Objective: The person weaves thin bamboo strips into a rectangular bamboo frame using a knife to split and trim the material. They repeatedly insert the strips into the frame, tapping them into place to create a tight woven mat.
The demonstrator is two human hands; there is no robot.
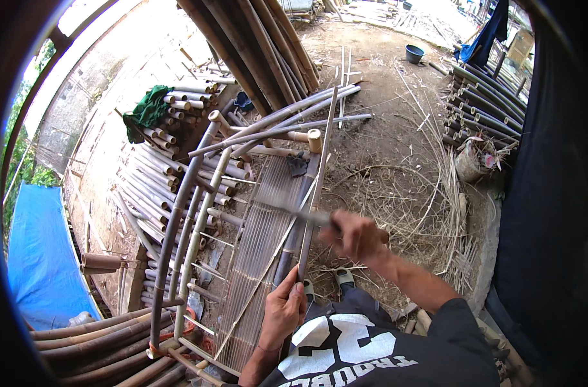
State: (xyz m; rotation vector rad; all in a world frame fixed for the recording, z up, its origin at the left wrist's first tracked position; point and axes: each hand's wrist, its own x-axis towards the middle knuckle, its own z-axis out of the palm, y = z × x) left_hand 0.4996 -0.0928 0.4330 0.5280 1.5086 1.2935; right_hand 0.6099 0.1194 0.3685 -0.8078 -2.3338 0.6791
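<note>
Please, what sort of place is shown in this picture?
Probably an outdoor bamboo workshop: cut bamboo poles are stacked on the right, a slatted bamboo bench stands in the middle, and thin strips litter the dirt ground.

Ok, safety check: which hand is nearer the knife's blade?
Right. The right hand holds the knife, just right of its blade; the left hand, lower in view, holds a bamboo strip.

Bamboo bench (252,258) at centre, long strip (321,168) along its right side, loose poles (294,113) across its far end. Left: stacked cut poles (179,103) with cloth (150,106) on them, tarp (45,258) farther out; behind: upright poles (261,51). Right: scattered shavings (394,216) on the ground, pole stack (487,106) beyond them, bucket (414,54) to the rear.
</note>
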